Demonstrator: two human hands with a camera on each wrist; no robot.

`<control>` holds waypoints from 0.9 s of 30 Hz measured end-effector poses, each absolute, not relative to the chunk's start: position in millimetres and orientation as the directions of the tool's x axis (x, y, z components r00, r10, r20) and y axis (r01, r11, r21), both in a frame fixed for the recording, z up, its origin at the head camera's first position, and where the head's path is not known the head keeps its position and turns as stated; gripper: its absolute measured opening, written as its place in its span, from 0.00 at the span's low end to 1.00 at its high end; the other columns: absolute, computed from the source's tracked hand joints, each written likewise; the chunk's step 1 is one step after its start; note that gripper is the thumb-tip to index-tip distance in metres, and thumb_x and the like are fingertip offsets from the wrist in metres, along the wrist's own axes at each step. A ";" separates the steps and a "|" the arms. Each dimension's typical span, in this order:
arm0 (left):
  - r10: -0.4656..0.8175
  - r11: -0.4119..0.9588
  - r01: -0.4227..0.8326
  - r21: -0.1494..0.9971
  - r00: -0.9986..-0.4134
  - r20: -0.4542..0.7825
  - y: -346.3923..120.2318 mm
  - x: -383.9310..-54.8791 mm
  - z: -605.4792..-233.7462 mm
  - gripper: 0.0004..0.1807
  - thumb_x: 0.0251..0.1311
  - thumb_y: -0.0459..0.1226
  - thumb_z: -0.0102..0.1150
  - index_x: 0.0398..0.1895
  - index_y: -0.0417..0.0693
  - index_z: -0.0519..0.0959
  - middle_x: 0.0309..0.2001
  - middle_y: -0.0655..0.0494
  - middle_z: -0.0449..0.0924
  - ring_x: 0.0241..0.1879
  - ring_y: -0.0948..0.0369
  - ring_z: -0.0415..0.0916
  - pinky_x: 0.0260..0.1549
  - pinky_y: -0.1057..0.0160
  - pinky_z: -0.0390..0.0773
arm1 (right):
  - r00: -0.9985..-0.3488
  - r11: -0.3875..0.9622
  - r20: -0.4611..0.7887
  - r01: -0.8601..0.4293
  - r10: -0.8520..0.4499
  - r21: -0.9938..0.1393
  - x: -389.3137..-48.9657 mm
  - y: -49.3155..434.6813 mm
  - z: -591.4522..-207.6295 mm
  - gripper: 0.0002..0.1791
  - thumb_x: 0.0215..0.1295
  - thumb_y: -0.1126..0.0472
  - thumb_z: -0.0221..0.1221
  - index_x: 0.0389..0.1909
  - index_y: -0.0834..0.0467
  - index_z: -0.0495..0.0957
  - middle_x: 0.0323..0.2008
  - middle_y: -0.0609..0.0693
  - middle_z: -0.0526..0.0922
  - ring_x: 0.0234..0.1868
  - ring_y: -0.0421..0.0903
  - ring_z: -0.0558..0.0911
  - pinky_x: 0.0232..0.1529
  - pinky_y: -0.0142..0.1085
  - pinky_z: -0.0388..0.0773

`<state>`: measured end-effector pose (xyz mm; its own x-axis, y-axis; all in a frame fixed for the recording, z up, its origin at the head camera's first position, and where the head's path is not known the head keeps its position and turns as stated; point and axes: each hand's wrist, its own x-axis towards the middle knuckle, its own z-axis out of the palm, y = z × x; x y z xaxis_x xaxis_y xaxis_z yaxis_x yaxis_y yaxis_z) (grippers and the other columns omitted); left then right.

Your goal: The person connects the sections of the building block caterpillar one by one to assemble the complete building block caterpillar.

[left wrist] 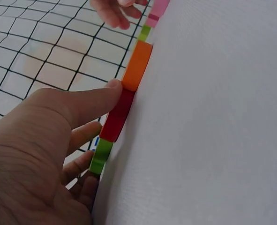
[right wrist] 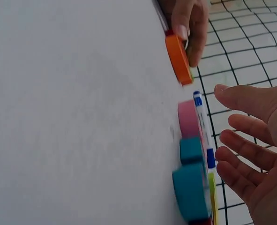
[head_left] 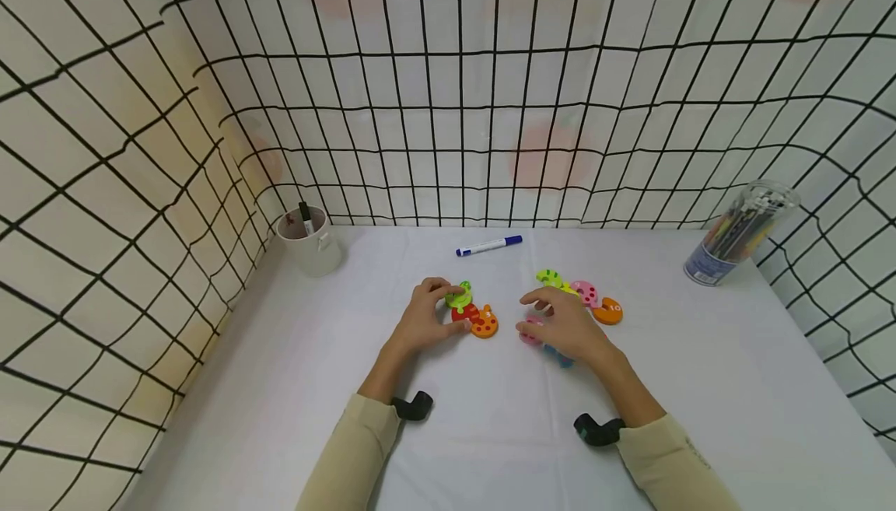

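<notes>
Showing what looks like "10" in pale digits, an orange numbered piece [head_left: 607,311] is lying beyond the right hand [head_left: 568,330], while a blue label [head_left: 710,264] on a clear jar [head_left: 746,225] is carrying print too small to read. The left hand [head_left: 425,314] is curving round a short joined row, its thumb resting where the red piece [head_left: 465,313] and the orange spotted piece [head_left: 484,324] are meeting, its fingers bending about the green piece [head_left: 462,299] at the far end. The right hand is hanging apart, thumb and loosely bent fingers spread, holding nothing, just beside a pink piece [right wrist: 189,118] and two teal blocks [right wrist: 192,194]. Farther out, a light green piece [head_left: 548,277], a yellow piece [head_left: 568,288] and a pink spotted piece [head_left: 585,292] are lying in a line with the numbered one. All the pieces are showing smooth painted edges, thick and flat-sided, several with rounded outlines. Beneath them, white cloth [head_left: 490,441] is wrinkling faintly. A slim white marker [head_left: 490,246] with blue ends is lying behind, between a pale mug [head_left: 318,253] and the tilting jar, and a black wire grid [head_left: 460,68] is rising at the back.
</notes>
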<state>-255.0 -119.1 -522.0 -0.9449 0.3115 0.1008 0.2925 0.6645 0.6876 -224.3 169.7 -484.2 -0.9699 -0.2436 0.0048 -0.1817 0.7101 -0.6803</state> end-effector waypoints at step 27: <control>0.347 0.686 0.310 0.658 -0.935 0.079 -116.5 -254.1 -517.7 0.39 0.53 0.54 0.72 0.71 0.59 0.75 0.77 0.54 0.63 0.75 0.49 0.58 0.71 0.39 0.67 | -0.972 0.789 -0.032 -0.171 -0.235 -0.590 -220.4 182.0 -492.2 0.32 0.54 0.45 0.77 0.59 0.50 0.80 0.51 0.50 0.82 0.50 0.49 0.77 0.51 0.46 0.82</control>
